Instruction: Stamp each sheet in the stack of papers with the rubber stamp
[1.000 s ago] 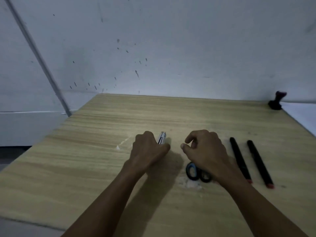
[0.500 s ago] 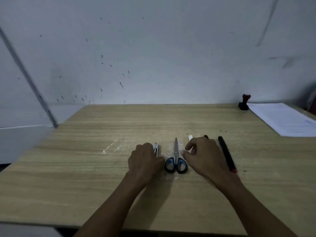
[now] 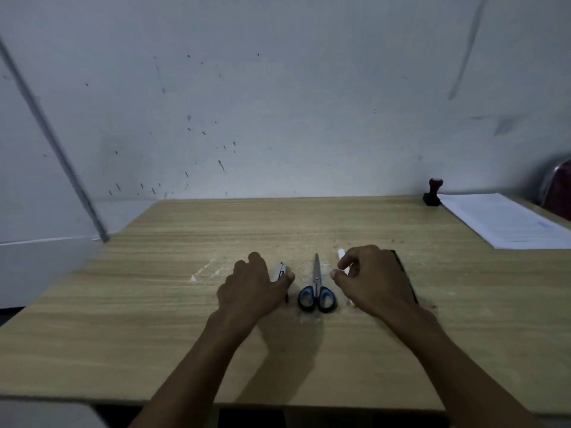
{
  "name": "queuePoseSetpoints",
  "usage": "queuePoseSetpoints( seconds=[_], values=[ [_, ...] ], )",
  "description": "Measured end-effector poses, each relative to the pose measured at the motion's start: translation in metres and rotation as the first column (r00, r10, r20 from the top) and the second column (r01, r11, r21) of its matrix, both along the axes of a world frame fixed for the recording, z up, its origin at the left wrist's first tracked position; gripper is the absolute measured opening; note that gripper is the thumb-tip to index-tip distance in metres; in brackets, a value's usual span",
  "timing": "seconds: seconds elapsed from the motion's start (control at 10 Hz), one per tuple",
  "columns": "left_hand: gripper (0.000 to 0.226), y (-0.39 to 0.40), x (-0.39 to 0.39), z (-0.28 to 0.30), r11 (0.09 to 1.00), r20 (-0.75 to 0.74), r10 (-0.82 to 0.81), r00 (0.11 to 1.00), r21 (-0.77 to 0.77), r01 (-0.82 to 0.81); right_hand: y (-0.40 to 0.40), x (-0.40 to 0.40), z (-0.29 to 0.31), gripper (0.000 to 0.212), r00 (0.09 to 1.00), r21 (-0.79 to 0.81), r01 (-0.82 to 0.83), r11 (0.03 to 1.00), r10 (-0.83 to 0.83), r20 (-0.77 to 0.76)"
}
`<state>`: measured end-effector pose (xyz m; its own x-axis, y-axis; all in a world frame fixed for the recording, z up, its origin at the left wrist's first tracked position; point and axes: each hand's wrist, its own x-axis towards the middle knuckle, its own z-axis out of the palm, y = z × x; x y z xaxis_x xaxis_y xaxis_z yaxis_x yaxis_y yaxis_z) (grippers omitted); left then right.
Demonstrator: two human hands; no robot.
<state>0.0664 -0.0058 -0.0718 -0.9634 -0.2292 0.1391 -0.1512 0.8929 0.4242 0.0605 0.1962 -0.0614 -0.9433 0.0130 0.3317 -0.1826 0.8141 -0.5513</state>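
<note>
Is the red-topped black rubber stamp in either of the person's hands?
No: the red-topped black rubber stamp stands at the table's far right beside the white paper stack.

the rubber stamp point(image 3: 432, 193) stood upright at the far right of the wooden table, close to the wall; it had a squat black base and a dark neck topped by a rounded reddish knob; the stack of papers point(image 3: 506, 222) lay flat just beside it to the right, its near corner almost touching the stamp's base, though contact could not be told; the sheets were white with faint printed lines and a small blue mark, running off the right edge of view.
</note>
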Motion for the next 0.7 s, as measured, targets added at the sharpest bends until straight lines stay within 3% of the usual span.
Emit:
queuePoseSetpoints(
  seconds=[0.3, 0.7],
  values=[
    [0.063, -0.011, 0.053, 0.056, 0.972, -0.343, -0.151, 0.927, 0.118, 0.202, 0.006, 0.036, 0.036, 0.015, 0.993, -0.078, -0.007, 0.997, -0.002, -0.116],
    [0.052, -0.012, 0.212, 0.153, 0.843, -0.725, -0.268, 0.635, 0.143, 0.518, 0.024, 0.174, 0.124, 0.012, 0.870, -0.289, -0.258, 0.922, 0.091, -0.484]
  ],
)
